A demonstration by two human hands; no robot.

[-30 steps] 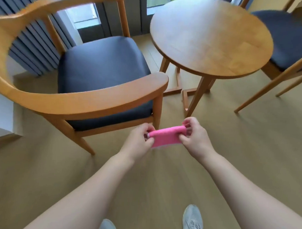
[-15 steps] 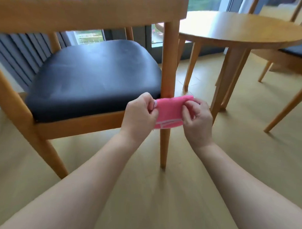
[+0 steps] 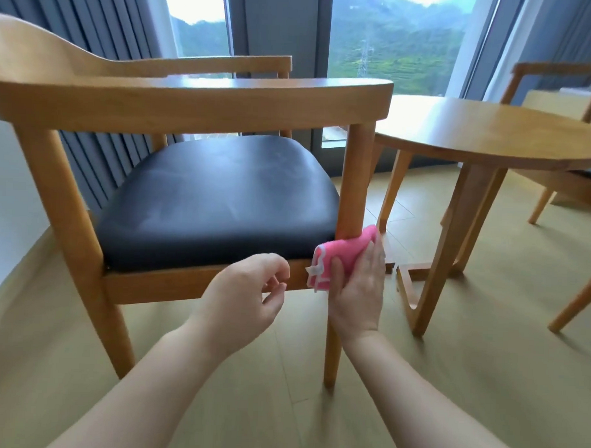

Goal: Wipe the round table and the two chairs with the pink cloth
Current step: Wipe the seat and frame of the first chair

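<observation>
The near wooden chair (image 3: 191, 106) with a black seat cushion fills the left and middle of the view. My right hand (image 3: 359, 289) presses the folded pink cloth (image 3: 340, 259) against the chair's front right leg, just below the seat, with fingers straight. My left hand (image 3: 248, 299) hovers beside it in front of the seat rail, fingers loosely curled, holding nothing. The round wooden table (image 3: 491, 130) stands to the right of the chair. The second chair (image 3: 559, 99) is behind the table at the far right, partly cut off.
Grey curtains (image 3: 103, 22) and tall windows (image 3: 394, 39) stand behind the furniture. The floor (image 3: 483, 364) is light wood planks. The table's legs and foot bar (image 3: 419, 271) sit close to the right of the chair leg.
My view has dropped lower and nearer the chair. My left hand has let go of the cloth. My right hand has carried it onto the chair's front right leg.
</observation>
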